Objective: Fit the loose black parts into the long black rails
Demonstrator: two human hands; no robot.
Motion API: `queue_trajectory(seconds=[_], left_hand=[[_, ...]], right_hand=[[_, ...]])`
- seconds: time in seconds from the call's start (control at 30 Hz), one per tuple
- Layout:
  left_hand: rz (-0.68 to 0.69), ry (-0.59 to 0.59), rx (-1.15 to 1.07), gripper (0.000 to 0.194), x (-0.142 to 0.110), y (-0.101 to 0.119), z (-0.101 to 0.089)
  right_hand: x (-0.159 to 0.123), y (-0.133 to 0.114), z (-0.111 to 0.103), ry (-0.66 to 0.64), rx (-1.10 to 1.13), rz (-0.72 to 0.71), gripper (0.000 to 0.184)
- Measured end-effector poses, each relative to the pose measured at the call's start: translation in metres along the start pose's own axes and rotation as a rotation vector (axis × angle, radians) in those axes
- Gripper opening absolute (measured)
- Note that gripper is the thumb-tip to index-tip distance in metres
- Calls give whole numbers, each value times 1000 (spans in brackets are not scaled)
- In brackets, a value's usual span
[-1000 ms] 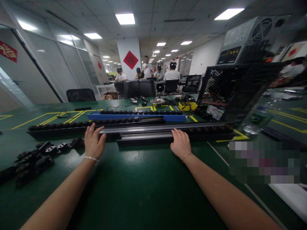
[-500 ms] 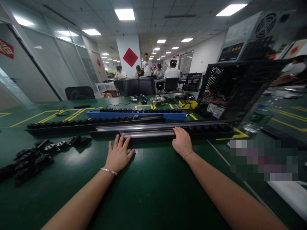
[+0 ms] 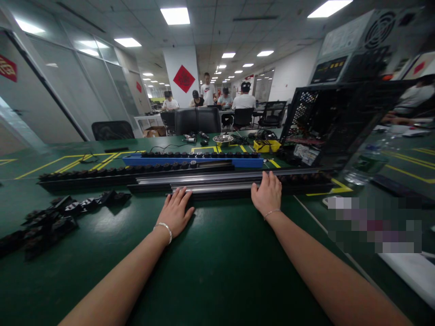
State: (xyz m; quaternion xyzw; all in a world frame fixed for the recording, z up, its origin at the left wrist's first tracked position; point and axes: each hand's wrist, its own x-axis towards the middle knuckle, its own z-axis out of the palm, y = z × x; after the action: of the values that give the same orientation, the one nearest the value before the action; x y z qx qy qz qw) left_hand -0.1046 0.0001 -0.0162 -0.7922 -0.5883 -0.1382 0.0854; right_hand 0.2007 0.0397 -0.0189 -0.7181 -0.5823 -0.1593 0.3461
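- As I look out over the scene, the green surface (image 3: 217, 267) spreads under both arms and carries the rails.
- An opened computer case (image 3: 353, 122) stands at the far right, beyond my reach of interest.
- Directly behind the front rail lies the middle rail (image 3: 204, 178), roughly parallel; a black rail (image 3: 81, 182) with a row of dark parts runs off to the left.
- Across the middle of my view, nearest me, sits the front rail (image 3: 220, 188), its bright face bare between my hands.
- Farther back is a blue rail (image 3: 200, 163); loose dark pieces (image 3: 83, 206) lie in a heap at left.
- My left hand (image 3: 175, 213) has its fingers spread, tips at the front rail's left end, pinching nothing that I can see.
- My right hand (image 3: 267, 195) reaches over the rails, fingers extended and slightly parted, no clear grip.
- I judge the current step to be steadying or aligning these rails; the next move calls for light, even pressure from both hands, since uneven pushing could skew them.
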Motion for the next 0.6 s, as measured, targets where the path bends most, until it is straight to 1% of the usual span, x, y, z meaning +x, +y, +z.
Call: queue_trajectory(seconds=[0.07, 0.27, 0.43, 0.5, 0.6], left_hand=[[-3, -12, -3, 55, 0, 0, 0], [6, 18, -26, 54, 0, -1, 2], [4, 27, -33, 53, 1, -1, 2], [6, 33, -36, 53, 1, -2, 2], [10, 27, -39, 53, 1, -2, 1]], right_hand=[[0, 0, 1, -7, 2, -16, 53], [-1, -3, -2, -25, 50, -73, 50], [-1, -4, -3, -36, 137, -122, 51], [-1, -5, -3, -33, 157, -111, 52], [-2, -8, -4, -3, 136, -32, 54]])
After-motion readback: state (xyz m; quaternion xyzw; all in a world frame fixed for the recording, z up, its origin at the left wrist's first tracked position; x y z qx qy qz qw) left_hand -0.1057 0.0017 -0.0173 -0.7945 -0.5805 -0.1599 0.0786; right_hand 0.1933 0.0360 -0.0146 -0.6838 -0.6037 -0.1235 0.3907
